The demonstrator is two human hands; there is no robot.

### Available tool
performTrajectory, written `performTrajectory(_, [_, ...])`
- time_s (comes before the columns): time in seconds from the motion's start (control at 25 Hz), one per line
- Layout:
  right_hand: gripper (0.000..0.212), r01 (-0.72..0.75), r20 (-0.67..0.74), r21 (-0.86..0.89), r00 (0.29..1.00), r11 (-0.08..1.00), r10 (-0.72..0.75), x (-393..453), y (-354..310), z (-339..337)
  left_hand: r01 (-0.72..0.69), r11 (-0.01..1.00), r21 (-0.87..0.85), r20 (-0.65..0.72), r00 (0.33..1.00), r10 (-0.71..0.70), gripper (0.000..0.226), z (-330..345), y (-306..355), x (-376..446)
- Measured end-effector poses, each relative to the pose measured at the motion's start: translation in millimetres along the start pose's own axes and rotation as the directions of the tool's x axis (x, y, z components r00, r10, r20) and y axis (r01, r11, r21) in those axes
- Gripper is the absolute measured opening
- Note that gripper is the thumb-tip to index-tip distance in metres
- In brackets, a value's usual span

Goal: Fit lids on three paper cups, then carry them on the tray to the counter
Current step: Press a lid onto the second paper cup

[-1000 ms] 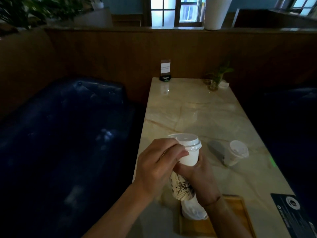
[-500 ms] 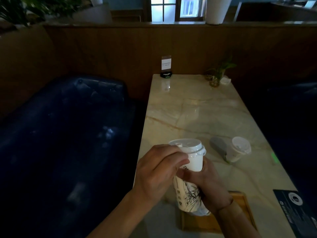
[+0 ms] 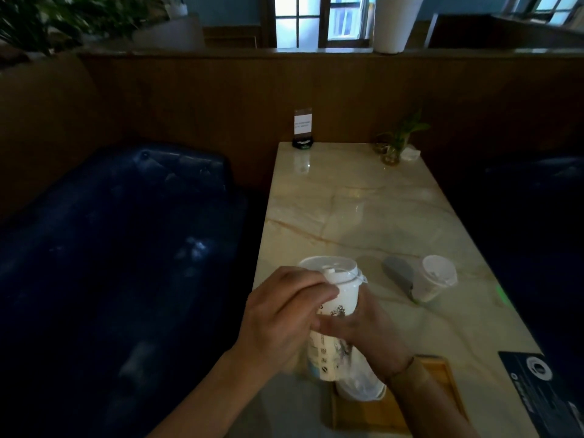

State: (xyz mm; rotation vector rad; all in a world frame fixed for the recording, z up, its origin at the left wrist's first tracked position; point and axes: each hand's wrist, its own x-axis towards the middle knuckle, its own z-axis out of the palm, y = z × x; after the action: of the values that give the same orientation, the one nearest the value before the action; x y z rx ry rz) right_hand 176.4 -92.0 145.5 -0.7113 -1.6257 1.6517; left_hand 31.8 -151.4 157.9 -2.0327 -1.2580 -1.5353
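The paper cup (image 3: 335, 314) has tilted slightly, both hands' fingers (image 3: 303, 289) wrapped around it.

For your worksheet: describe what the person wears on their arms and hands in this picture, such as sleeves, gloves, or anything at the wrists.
Both forearms are bare, with no sleeves in view. The left hand and right hand are bare too, without gloves. A thin dark band seems to circle the right wrist; the dim light hides what kind. No band shows on the left wrist.
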Motion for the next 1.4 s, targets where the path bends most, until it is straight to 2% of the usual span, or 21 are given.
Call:
performTrajectory(0.04, [0.046, 0.026, -0.045, -0.055, 0.999, 0.998, -0.029, -0.4, -1.9, 3.3, -0.02, 0.999, 0.03, 0.003, 1.0, 0.02, 0.013, 2.3, 0.2, 0.7])
performTrajectory(0.16, [0.048, 0.072, -0.156, -0.021, 0.985, 0.997, -0.074, -4.0, 0.5, 5.3, -0.071, 0.993, 0.093, -0.021, 0.997, 0.074, 0.014, 5.1, 1.5, 3.1])
performTrajectory(0.28, [0.055, 0.054, -0.131, 0.054, 0.99, 0.997, -0.046, -9.9, 1.3, 4.3, -0.048, 0.998, 0.044, -0.059, 0.997, 0.05, 0.018, 3.7, 9.1, 3.6])
performTrajectory(0.4, [0.049, 0.034, -0.081, 0.027, 0.996, 0.999, -0.031, -14.2, 1.0, -0.3, 0.154, 0.986, -0.061, -0.063, 0.985, -0.158, 0.017, 1.9, 18.5, -0.8])
performTrajectory(0.52, [0.076, -0.031, -0.086, -0.066, 0.996, 0.997, 0.026, -12.9, 2.1, -6.4, 0.454, 0.869, -0.194, 0.079, 0.891, -0.448, 0.022, -7.9, 20.4, 2.5])
performTrajectory(0.6, [0.092, -0.056, -0.113, -0.121, 0.993, 0.991, 0.042, -13.5, 3.5, -10.6, 0.541, 0.81, -0.226, 0.202, 0.84, -0.504, 0.017, -11.4, 18.0, 8.0])
performTrajectory(0.68, [0.094, -0.065, -0.132, -0.175, 0.99, 0.982, 0.042, -15.1, 4.2, -14.1, 0.566, 0.801, -0.194, 0.29, 0.813, -0.504, 0.014, -12.0, 14.4, 15.0])
performTrajectory(0.76, [0.087, -0.065, -0.159, -0.21, 0.987, 0.975, 0.032, -17.2, 4.4, -17.5, 0.547, 0.821, -0.165, 0.32, 0.817, -0.48, 0.012, -11.5, 11.9, 20.7])
performTrajectory(0.88, [0.083, -0.066, -0.188, -0.234, 0.982, 0.97, 0.021, -21.1, 4.1, -21.3, 0.51, 0.837, -0.198, 0.364, 0.831, -0.42, 0.01, -7.9, 10.0, 24.5])
performTrajectory(1.0, [0.08, -0.076, -0.253, -0.294, 0.968, 0.953, 0.0, -28.2, 6.2, -26.6, 0.54, 0.812, -0.221, 0.432, 0.801, -0.415, 0.01, 0.7, 16.2, 29.2])
performTrajectory(1.16, [0.07, -0.111, -0.271, -0.299, 0.962, 0.948, 0.027, -43.6, 9.6, -46.0, 0.559, 0.806, -0.195, 0.452, 0.78, -0.433, 0.01, 19.9, 35.7, 29.4])
performTrajectory(1.4, [0.077, -0.131, -0.247, -0.355, 0.968, 0.925, 0.043, -68.5, 12.0, -83.5, 0.572, 0.806, -0.154, 0.494, 0.751, -0.438, 0.008, 53.4, 66.4, 25.7])
